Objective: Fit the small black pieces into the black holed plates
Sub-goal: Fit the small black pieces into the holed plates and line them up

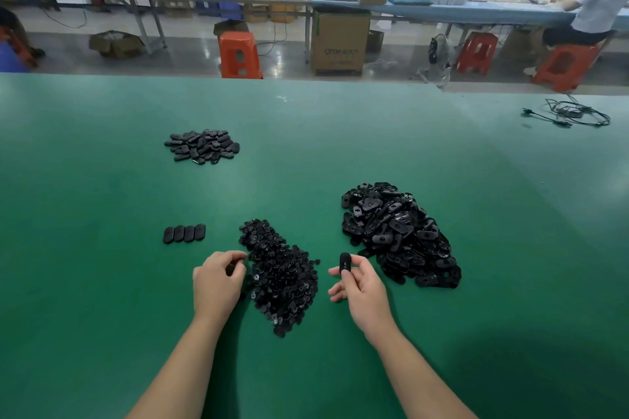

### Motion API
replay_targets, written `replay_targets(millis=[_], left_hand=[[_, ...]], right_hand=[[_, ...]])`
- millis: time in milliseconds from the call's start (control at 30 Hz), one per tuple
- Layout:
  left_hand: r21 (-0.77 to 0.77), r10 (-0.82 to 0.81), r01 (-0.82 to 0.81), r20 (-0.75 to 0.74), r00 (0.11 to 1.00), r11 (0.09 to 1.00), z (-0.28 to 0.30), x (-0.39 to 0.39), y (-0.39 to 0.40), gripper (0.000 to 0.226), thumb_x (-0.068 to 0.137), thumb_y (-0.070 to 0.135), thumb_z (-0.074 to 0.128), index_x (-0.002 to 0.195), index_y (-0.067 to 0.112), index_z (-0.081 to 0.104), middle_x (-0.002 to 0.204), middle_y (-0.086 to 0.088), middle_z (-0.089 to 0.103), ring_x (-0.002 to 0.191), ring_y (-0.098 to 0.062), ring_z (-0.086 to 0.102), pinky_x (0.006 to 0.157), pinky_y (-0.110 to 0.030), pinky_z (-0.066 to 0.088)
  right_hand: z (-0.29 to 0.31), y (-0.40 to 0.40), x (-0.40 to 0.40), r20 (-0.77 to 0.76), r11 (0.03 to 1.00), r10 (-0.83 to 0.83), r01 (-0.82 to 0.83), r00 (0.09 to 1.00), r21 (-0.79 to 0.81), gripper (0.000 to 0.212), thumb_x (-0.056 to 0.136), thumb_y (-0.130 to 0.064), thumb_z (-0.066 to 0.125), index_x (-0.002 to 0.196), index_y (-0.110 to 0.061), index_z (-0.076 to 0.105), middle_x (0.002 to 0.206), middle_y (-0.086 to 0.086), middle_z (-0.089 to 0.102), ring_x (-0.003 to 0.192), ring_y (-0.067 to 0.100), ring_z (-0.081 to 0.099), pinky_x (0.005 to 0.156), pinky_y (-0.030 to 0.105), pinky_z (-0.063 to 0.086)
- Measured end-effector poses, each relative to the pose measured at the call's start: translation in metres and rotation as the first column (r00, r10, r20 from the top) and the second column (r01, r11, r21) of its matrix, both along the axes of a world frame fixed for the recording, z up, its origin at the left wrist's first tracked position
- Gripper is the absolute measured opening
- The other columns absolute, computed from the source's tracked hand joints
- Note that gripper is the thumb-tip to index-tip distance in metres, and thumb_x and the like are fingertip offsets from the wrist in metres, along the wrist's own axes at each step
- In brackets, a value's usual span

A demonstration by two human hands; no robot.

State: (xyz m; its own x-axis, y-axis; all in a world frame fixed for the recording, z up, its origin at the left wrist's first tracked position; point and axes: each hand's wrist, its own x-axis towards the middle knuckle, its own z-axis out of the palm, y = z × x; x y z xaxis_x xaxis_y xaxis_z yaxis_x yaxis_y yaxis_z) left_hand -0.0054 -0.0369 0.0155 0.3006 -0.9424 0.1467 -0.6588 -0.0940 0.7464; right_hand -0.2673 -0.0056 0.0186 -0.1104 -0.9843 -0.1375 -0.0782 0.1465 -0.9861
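Observation:
A heap of small black pieces (282, 275) lies on the green table in front of me. To its right is a bigger heap of black holed plates (398, 231). My right hand (360, 289) holds one holed plate (345, 262) upright between thumb and fingers. My left hand (218, 279) rests at the left edge of the small-piece heap, fingers curled around something dark; whether it is a small piece is unclear. A short row of several black plates (184, 233) lies side by side to the left. Farther back sits another pile of black plates (202, 145).
The green table (102, 282) stretches wide around the heaps. A black cable (571, 112) lies coiled at the far right of the table. Beyond the table edge are orange stools (240, 54), a cardboard box (340, 41) and a seated person (592, 10) at another bench.

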Motion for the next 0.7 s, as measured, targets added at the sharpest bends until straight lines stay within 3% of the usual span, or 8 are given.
replay_targets(millis=[100, 200, 267, 367, 500, 700], left_hand=[[0.016, 0.009, -0.008, -0.030, 1.000, 1.000, -0.001, 0.001, 0.000, 0.017, 0.092, 0.013, 0.065, 0.099, 0.024, 0.076, 0.090, 0.012, 0.069, 0.084, -0.011, 0.063, 0.092, -0.046, 0.051], [0.025, 0.056, -0.054, -0.124, 0.991, 0.998, 0.001, 0.001, 0.001, 0.015, 0.092, 0.017, 0.068, 0.102, 0.025, 0.075, 0.081, 0.014, 0.070, 0.078, -0.008, 0.064, 0.073, -0.030, 0.051], [0.027, 0.068, -0.065, -0.160, 0.985, 0.998, 0.003, 0.000, 0.002, 0.011, 0.091, 0.018, 0.071, 0.094, 0.029, 0.073, 0.078, 0.016, 0.070, 0.074, 0.000, 0.063, 0.064, -0.019, 0.045], [0.059, 0.065, -0.053, -0.235, 0.970, 0.997, 0.009, 0.001, -0.001, 0.014, 0.089, 0.018, 0.074, 0.084, 0.031, 0.072, 0.079, 0.015, 0.072, 0.078, -0.004, 0.066, 0.066, -0.019, 0.047], [0.061, 0.030, -0.007, -0.393, 0.919, 0.998, 0.023, -0.005, -0.004, 0.018, 0.088, 0.014, 0.076, 0.083, 0.031, 0.076, 0.080, 0.015, 0.075, 0.082, -0.005, 0.070, 0.070, -0.017, 0.047], [0.017, -0.184, 0.202, -0.338, 0.923, 0.979, 0.039, -0.065, -0.001, 0.020, 0.086, 0.013, 0.075, 0.082, 0.032, 0.076, 0.082, 0.021, 0.074, 0.079, 0.005, 0.068, 0.069, -0.005, 0.045]], right_hand=[[-0.001, 0.001, 0.001, -0.045, 1.000, 0.014, -0.015, 0.999, -0.004, 0.028, 0.106, -0.009, 0.048, 0.117, -0.031, 0.062, 0.103, -0.011, 0.074, 0.074, 0.021, 0.072, 0.070, 0.034, 0.062], [0.001, 0.002, 0.003, -0.081, 1.000, 0.025, -0.026, 0.996, -0.011, 0.034, 0.106, -0.010, 0.049, 0.119, -0.040, 0.059, 0.102, -0.014, 0.073, 0.073, 0.020, 0.072, 0.070, 0.033, 0.062], [0.001, 0.001, 0.004, -0.105, 1.000, 0.018, -0.019, 0.994, -0.013, 0.026, 0.106, -0.011, 0.049, 0.116, -0.034, 0.057, 0.101, -0.014, 0.073, 0.071, 0.019, 0.072, 0.067, 0.030, 0.061], [0.001, 0.000, 0.004, -0.110, 1.000, 0.000, -0.002, 0.994, -0.014, 0.010, 0.105, -0.011, 0.051, 0.108, -0.020, 0.052, 0.098, -0.006, 0.075, 0.069, 0.020, 0.071, 0.063, 0.029, 0.060], [0.000, 0.000, 0.002, -0.093, 1.000, -0.009, 0.006, 0.996, -0.031, 0.005, 0.103, -0.012, 0.054, 0.103, -0.017, 0.054, 0.092, -0.004, 0.074, 0.066, 0.017, 0.070, 0.061, 0.028, 0.059], [-0.002, 0.001, 0.002, -0.040, 0.999, -0.032, 0.030, 0.999, -0.043, 0.010, 0.102, -0.010, 0.057, 0.103, -0.019, 0.061, 0.084, 0.005, 0.074, 0.064, 0.016, 0.067, 0.060, 0.030, 0.059]])
